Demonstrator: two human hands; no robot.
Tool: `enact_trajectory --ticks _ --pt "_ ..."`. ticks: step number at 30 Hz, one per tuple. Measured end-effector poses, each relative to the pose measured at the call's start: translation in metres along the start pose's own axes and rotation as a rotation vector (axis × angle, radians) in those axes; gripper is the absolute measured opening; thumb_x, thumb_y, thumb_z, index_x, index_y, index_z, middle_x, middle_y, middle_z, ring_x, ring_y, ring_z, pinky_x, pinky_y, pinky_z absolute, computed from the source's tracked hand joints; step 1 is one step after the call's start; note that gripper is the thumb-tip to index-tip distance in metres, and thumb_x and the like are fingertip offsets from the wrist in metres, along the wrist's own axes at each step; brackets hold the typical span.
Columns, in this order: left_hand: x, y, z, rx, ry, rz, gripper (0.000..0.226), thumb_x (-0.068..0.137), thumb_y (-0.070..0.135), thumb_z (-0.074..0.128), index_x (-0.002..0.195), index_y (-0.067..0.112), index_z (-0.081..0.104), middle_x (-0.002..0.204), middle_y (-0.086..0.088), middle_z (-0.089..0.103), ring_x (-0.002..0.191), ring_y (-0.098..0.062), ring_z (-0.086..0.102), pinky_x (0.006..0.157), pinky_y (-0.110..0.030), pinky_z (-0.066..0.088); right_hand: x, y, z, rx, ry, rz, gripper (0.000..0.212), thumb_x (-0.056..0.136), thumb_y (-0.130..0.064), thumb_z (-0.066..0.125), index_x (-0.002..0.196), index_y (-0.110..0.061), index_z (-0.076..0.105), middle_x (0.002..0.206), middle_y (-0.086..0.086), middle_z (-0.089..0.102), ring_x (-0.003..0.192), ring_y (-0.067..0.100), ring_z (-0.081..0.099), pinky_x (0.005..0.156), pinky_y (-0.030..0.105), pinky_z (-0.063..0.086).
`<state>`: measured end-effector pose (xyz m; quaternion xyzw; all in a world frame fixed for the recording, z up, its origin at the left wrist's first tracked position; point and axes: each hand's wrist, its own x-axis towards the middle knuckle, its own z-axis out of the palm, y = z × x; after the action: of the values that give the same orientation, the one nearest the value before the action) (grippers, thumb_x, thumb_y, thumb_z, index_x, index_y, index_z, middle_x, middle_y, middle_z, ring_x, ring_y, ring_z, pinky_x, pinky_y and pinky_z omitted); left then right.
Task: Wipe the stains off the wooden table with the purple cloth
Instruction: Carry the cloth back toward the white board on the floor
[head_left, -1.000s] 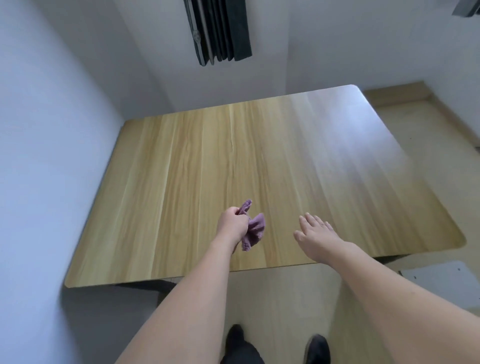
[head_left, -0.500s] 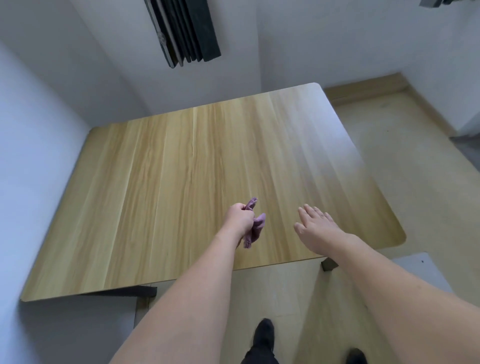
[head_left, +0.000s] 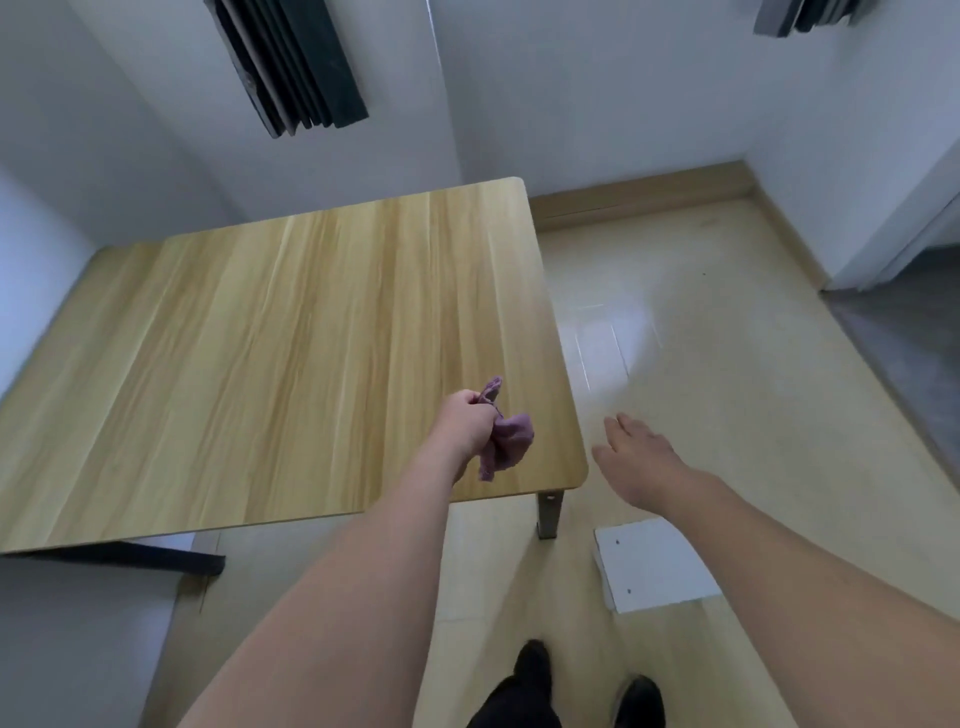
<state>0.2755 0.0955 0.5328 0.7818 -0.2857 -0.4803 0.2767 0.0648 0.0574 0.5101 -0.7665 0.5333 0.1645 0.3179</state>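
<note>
now right hand, fingers spread, has drifted off the table; left hand grips purple cloth.

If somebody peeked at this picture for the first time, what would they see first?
Probably the bunched-up purple cloth, gripped in the left hand above the near right corner of the big, light wooden table that fills the left half of the view. Next, the right hand, open with fingers spread, held out over the shiny beige floor just past the table's edge.
</note>
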Motion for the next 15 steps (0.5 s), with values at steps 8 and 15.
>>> enact_trajectory --ticks 8,15 --pt "0.007 0.024 0.111 -0.076 -0.049 -0.076 0.025 0.090 0.005 0.044 0.110 0.005 0.059 0.066 -0.012 0.067 0.066 -0.024 0.069 0.081 -0.041 0.058 0.003 0.095 -0.012 -0.042 -0.014 0.013 0.056 0.101 -0.024 0.019 0.153 -0.004 0.010 0.163 0.013 -0.002 0.150 0.024 -0.002 0.120 0.045 0.005" --pt "0.007 0.019 0.209 -0.070 -0.036 -0.128 0.014 0.087 0.007 0.049 0.095 0.009 0.060 0.065 -0.009 0.063 0.065 -0.022 0.063 0.071 -0.032 0.055 0.013 0.204 -0.005 0.012 -0.070 0.070 0.059 0.100 -0.025 0.023 0.154 -0.006 0.009 0.163 0.012 -0.001 0.150 0.023 0.000 0.119 0.042 0.004"
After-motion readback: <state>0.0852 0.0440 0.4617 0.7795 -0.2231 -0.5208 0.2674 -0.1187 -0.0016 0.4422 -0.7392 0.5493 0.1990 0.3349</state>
